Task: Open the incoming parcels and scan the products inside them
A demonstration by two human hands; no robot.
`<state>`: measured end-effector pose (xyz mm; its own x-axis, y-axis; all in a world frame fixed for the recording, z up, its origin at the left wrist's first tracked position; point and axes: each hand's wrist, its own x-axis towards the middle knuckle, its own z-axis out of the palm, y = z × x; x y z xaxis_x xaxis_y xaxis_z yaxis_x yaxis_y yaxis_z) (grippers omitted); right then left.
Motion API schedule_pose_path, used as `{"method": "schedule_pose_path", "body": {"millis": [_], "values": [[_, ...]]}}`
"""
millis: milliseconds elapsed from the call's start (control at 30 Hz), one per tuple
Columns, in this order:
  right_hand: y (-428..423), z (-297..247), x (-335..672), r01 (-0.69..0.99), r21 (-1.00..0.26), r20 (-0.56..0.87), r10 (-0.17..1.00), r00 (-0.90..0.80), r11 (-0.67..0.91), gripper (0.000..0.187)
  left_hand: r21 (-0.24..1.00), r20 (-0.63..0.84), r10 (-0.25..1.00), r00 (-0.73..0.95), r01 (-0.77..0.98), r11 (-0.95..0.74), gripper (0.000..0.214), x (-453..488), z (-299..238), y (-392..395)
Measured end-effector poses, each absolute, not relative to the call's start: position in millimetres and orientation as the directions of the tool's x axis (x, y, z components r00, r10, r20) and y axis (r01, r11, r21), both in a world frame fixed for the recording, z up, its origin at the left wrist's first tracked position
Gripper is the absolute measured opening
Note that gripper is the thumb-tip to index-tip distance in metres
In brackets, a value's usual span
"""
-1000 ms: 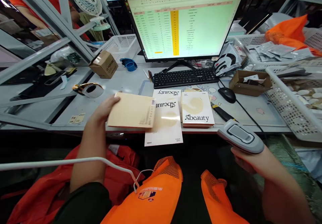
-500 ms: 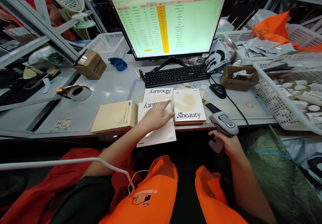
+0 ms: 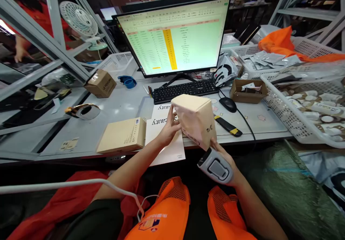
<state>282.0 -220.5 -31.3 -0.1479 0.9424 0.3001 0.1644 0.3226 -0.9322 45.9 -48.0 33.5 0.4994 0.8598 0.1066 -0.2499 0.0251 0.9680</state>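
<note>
A cream box (image 3: 194, 121) with dark lettering is raised and tilted above the desk's front edge. My left hand (image 3: 169, 129) grips its left side, the fingers partly hidden behind it. My right hand (image 3: 229, 161) is closed around a grey barcode scanner (image 3: 216, 166), and its fingertips touch the box's lower right corner. White printed cards (image 3: 164, 150) marked "beauty" lie beneath my left hand. Left of them rests a flat cream carton (image 3: 122, 134). A black and yellow utility knife (image 3: 228, 125) lies right of the box.
A monitor (image 3: 175, 35) stands behind a keyboard (image 3: 185, 90) and a mouse (image 3: 228, 104). On the right are a small open cardboard box (image 3: 248, 95) and a white basket (image 3: 296, 116) of tubes. A brown carton (image 3: 100, 83) and a tape roll (image 3: 87, 112) sit on the left.
The box has come up from the desk, turned and tilted, with my left hand now on its side. My right hand has brought the scanner leftward and down, against the box.
</note>
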Motion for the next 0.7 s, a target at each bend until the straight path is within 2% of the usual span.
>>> {"method": "schedule_pose_path", "body": {"millis": [67, 167, 233, 400, 567, 700], "values": [[-220.5, -35.4, 280.6, 0.297, -0.84, 0.396, 0.887, -0.24, 0.455, 0.025, 0.937, 0.082, 0.899, 0.429, -0.34, 0.076, 0.099, 46.4, 43.1, -50.3], [-218.0, -47.6, 280.0, 0.503, -0.638, 0.465, 0.813, -0.351, 0.583, 0.03, 0.917, -0.013, 0.947, 0.322, -0.373, 0.14, 0.092, 49.6, 53.3, -49.5], [-216.6, -55.8, 279.2, 0.559, -0.572, 0.46, 0.799, -0.387, 0.6, 0.029, 0.92, -0.053, 0.966, 0.255, -0.364, 0.147, 0.082, 54.4, 56.9, -48.9], [-217.1, -63.6, 274.2, 0.647, -0.483, 0.432, 0.803, -0.409, 0.59, 0.027, 0.921, -0.005, 0.991, 0.135, -0.386, 0.057, 0.057, 75.9, 61.2, -50.0], [-216.8, -68.5, 271.0, 0.709, -0.435, 0.452, 0.816, -0.361, 0.555, 0.031, 0.909, -0.067, 0.998, 0.004, -0.411, 0.063, 0.054, 100.8, 59.3, -37.6], [-214.8, -76.3, 269.1, 0.702, -0.442, 0.458, 0.813, -0.359, 0.559, 0.032, 0.896, -0.098, 0.993, 0.068, -0.428, 0.117, 0.068, 120.3, 53.4, -32.0]]}}
